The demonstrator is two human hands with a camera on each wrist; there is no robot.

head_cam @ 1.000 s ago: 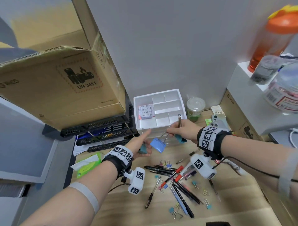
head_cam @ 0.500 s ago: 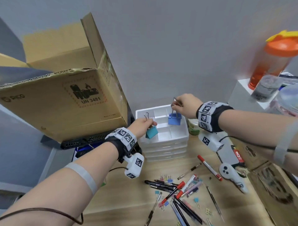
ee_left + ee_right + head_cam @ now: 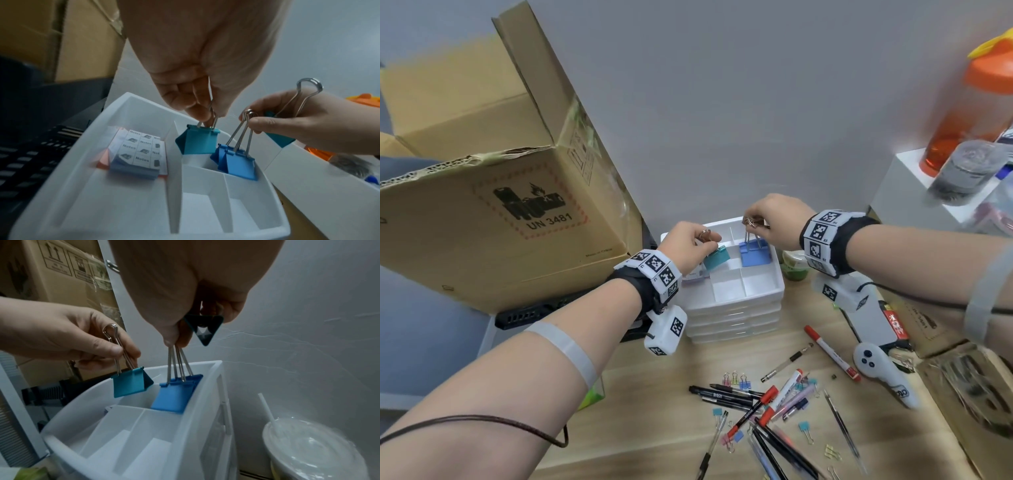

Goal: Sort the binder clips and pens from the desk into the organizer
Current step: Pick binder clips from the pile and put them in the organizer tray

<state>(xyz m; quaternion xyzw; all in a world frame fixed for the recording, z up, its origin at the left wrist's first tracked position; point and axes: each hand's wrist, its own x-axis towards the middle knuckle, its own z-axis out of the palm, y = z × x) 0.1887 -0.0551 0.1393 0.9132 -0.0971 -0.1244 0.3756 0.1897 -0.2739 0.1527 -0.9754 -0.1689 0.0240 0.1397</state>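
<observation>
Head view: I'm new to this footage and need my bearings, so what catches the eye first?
Both hands hover over the white organizer at the desk's back edge. The left hand pinches a teal binder clip by its wire handles, and the right hand lowers two blue binder clips into a rear compartment. Nearer the camera, pens and small clips lie scattered on the desk.

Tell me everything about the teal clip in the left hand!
The teal binder clip is a folded, metal-looking body with two silver wire handles standing up from its top edge. The left hand pinches those handles together between thumb and fingers, so the clip hangs body-down. It hovers over a back compartment of the white organizer, beside the blue clips that the right hand holds.
</observation>
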